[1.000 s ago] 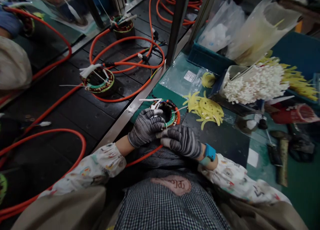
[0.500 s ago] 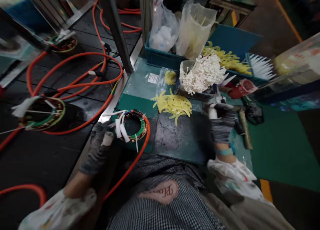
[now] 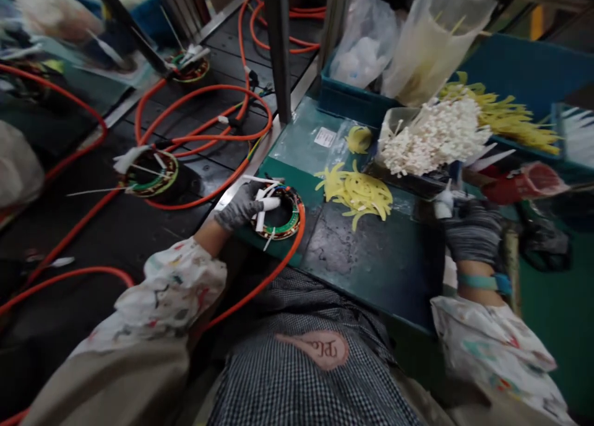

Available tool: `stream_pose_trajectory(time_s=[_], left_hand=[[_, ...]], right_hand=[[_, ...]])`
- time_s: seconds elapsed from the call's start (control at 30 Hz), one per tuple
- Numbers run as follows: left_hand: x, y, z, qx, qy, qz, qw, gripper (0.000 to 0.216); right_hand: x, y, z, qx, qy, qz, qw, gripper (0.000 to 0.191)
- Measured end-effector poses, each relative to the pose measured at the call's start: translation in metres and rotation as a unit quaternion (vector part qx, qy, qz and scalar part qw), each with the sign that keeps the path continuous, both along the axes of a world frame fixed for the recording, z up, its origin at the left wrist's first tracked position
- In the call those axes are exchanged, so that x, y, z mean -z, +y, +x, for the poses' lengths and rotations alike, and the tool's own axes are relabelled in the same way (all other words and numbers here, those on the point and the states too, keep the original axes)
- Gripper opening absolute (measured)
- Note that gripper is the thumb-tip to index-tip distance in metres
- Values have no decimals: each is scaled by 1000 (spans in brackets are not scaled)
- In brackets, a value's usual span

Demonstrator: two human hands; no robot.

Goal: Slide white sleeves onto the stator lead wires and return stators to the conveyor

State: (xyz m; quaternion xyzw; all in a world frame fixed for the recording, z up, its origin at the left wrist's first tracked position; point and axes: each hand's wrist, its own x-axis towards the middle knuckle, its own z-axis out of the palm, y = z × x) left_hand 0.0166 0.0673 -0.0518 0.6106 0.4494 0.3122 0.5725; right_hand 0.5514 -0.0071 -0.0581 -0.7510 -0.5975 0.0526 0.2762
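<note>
My left hand (image 3: 241,208), in a grey knit glove with a white-wrapped thumb, grips the left rim of a ring-shaped stator (image 3: 297,219). The thumb lies over its white sleeves, towards the ring's opening; the other fingers are mostly hidden. An orange cable (image 3: 283,262) curves from the stator towards my lap. My right hand (image 3: 473,228), gloved alike, is curled beside the red cup (image 3: 529,182), below the tub of white ties (image 3: 431,138). Its fingertips are dark and blurred, so what they hold cannot be made out.
Yellow curved strips (image 3: 357,194) lie on the green-topped bench. Behind them stand blue bins (image 3: 357,98) and plastic bags (image 3: 364,61). Left of the metal post (image 3: 278,55), another stator (image 3: 155,175) and looped orange cables (image 3: 204,89) rest on a dark slatted surface.
My left hand has moved right and forward from beside the bench edge onto the stator. My right hand stays near the red cup. The whole view has swung to the left.
</note>
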Motion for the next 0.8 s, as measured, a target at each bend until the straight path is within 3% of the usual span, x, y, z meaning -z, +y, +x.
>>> stream_pose_trajectory(time_s=[0.13,0.2,0.33,0.43,0.5,0.67,0.8], left_hand=[[-6,2,5,16,-24,8,1000,87],[-6,4,7,8,-27,18,999,83],[-4,4,9,-10,-36,24,999,84],[-6,-8,11,-42,-15,56,997,78],[-8,-26,11,-57,12,133,989,66],[-10,-74,7,-64,108,372,920,42],[-2,-97,1,-64,177,440,878,37]], right_hand=[[-29,-10,-27,110,-48,15,993,25],[-49,-26,-64,97,-33,68,992,34],[-67,-72,-174,-11,87,44,995,46],[-51,-100,-246,-154,186,33,970,35],[-33,-112,-270,-228,212,43,949,27],[1,-126,-272,-241,157,43,957,34],[4,-133,-269,-257,120,15,959,43]])
